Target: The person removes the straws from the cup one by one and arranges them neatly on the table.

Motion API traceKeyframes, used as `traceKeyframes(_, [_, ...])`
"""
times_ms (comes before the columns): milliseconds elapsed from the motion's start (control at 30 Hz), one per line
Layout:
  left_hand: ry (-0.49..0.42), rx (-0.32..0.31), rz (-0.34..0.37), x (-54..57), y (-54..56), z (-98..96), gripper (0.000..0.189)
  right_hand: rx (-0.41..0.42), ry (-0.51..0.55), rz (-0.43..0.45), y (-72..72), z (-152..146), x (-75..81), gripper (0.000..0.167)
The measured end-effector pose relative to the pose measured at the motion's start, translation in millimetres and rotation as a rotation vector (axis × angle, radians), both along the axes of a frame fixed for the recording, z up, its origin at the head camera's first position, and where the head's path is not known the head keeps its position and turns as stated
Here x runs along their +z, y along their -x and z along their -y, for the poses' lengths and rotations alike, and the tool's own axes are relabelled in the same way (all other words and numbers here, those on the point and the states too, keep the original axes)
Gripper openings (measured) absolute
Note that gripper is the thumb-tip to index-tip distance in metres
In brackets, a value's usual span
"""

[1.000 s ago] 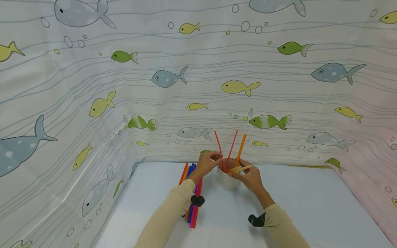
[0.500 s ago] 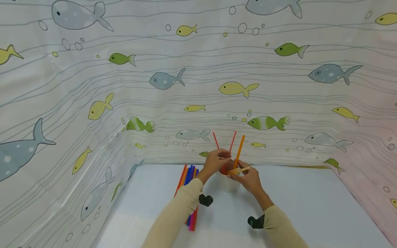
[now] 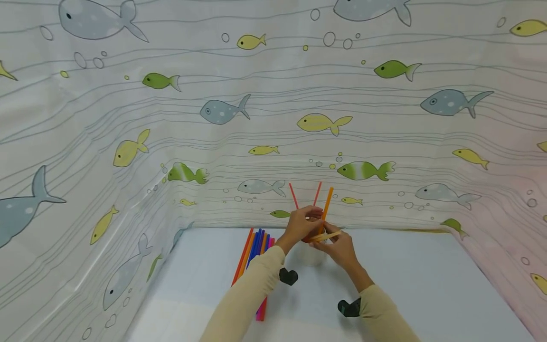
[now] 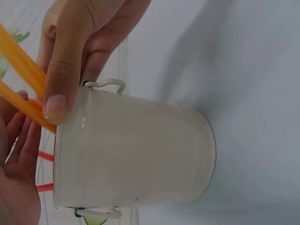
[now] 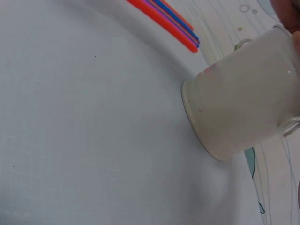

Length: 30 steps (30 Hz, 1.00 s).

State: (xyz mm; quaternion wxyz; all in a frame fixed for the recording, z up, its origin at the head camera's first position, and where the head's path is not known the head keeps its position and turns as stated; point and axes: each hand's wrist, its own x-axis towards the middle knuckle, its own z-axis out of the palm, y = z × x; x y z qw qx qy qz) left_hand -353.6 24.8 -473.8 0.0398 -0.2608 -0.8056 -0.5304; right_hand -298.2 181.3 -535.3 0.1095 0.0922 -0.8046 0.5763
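Note:
A white pot with small wire handles on its sides stands upright on the table, with several drinking straws in it. Two are red straws; an orange straw rises at the right, and a lighter orange straw leans low over the rim. My right hand grips the pot's right rim, its thumb on the outside in the left wrist view. Over the mouth is my left hand, relaxed fingers reaching close to the orange straw; whether they touch it is hard to see.
A loose bundle of red, orange, blue and pink straws lies left of the pot, partly under my left sleeve. Fish-patterned sheeting walls the white table at the back and sides. Dark wrist cameras hang at both wrists.
My left hand has shifted right across the pot's mouth, from the left red straw past the second one to the orange straw. My right hand stays at the rim. The view has turned slightly.

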Motion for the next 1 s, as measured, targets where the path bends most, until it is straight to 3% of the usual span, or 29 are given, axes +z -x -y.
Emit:
traceKeyframes(267, [0.006,0.038,0.027,-1.4,-1.3,-6.3,0.031,0.010,-0.005,-0.010,-0.2,1,-0.8,0.083])
traceKeyframes(1000, [-0.003,0.112,-0.048,-0.2,5.5,-21.4,0.025,-0.007,-0.017,-0.014,1.4,1,-1.9,0.083])
